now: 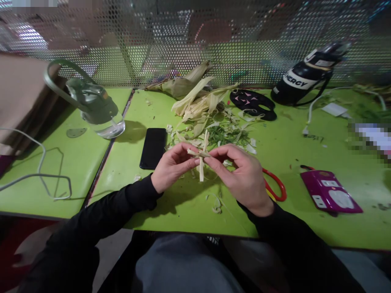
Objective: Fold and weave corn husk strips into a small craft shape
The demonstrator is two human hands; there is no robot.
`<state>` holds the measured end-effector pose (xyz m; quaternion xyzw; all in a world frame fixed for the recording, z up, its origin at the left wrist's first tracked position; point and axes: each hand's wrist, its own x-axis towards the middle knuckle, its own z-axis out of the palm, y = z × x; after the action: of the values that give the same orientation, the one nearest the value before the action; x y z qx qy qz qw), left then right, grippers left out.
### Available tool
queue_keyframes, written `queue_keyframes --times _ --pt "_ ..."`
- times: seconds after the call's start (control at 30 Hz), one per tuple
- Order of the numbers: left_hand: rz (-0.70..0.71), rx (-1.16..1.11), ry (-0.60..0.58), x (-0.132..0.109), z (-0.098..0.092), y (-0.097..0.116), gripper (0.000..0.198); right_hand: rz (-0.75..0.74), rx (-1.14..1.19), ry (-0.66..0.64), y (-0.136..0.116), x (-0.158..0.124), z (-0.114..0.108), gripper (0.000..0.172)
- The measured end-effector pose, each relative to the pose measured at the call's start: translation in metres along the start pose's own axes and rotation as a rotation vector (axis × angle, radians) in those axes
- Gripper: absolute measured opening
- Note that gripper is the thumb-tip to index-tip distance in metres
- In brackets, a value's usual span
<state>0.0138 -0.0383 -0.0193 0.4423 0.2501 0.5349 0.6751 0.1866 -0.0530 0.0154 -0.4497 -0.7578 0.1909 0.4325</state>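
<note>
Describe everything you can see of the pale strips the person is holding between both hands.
The strips are thin, flat, cream-coloured bands that look like dried husk. One runs roughly upright, its lower end hanging below the fingers; another lies crosswise over it, making a cross. The left hand pinches the crossing from one side, the right hand from the other. They are held just above the green table, in front of a pile of husks and green trimmings.
</note>
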Motion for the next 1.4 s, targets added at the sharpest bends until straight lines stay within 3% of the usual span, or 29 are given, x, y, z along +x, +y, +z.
queue_keyframes --times 0.23,0.43,0.6,0.83,0.97,1.1,1.4 --pt "-0.020 0.003 0.001 0.0006 -0.0003 0.0006 0.025 -0.020 -0.022 0.017 -0.0008 -0.0001 -0.0007 0.004" --pt "-0.014 0.066 0.025 0.0010 -0.0014 -0.0003 0.024 0.112 0.120 0.131 0.0018 0.0000 -0.0037 0.005" --pt "-0.024 0.039 0.025 0.0008 -0.0009 -0.0001 0.026 0.125 0.124 0.136 0.0021 0.0007 -0.0050 0.007" --pt "-0.156 -0.090 0.069 0.0014 -0.0007 -0.0021 0.031 0.127 0.114 0.127 0.0007 0.0002 -0.0047 0.005" --pt "-0.228 -0.141 0.050 -0.0001 -0.0005 -0.0037 0.033 0.054 0.043 0.095 -0.0010 -0.0007 -0.0007 0.004" --pt "-0.160 -0.084 0.045 -0.0014 0.0007 -0.0035 0.032 -0.043 -0.071 0.054 -0.0008 -0.0016 0.0027 0.004" --pt "-0.042 0.159 0.032 -0.0022 0.0003 0.0024 0.028 -0.057 -0.134 0.056 0.0051 0.0007 0.0012 0.003"
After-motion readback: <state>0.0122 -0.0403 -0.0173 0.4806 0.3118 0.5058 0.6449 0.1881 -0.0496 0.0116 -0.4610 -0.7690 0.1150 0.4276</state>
